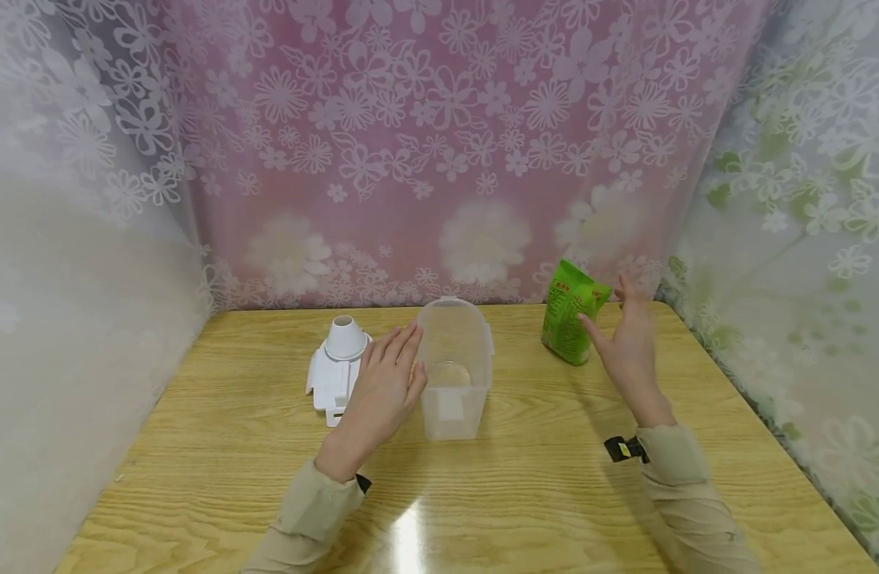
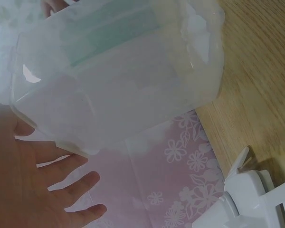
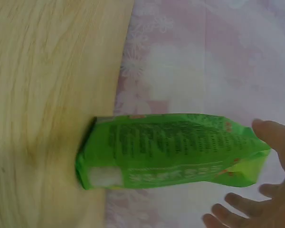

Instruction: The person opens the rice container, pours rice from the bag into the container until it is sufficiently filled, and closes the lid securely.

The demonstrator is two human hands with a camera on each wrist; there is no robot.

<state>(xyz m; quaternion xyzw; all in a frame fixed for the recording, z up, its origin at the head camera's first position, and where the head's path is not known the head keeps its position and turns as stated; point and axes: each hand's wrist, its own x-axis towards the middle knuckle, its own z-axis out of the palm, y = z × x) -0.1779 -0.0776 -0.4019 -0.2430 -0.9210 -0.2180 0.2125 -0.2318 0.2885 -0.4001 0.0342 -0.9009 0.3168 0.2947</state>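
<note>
A clear plastic container [image 1: 453, 406] stands upright and uncovered in the middle of the table. At its left side is my left hand [image 1: 389, 383], fingers spread and straight; in the left wrist view the thumb side lies by the container's rim [image 2: 52, 137]. Farther right stands a green printed bag [image 1: 570, 319], full and upright, its top pinched narrow. My right hand [image 1: 629, 351] is just right of the bag, thumb and fingers apart. The right wrist view has the thumb [image 3: 270, 135] close to the bag's top [image 3: 247, 161]; whether they touch I cannot tell.
A white plastic lid with a cone-shaped spout [image 1: 344, 339] lies on the wooden table [image 1: 217, 446], left of the container and partly behind my left hand. Flowered curtains [image 1: 453, 159] hang behind the table and at both sides.
</note>
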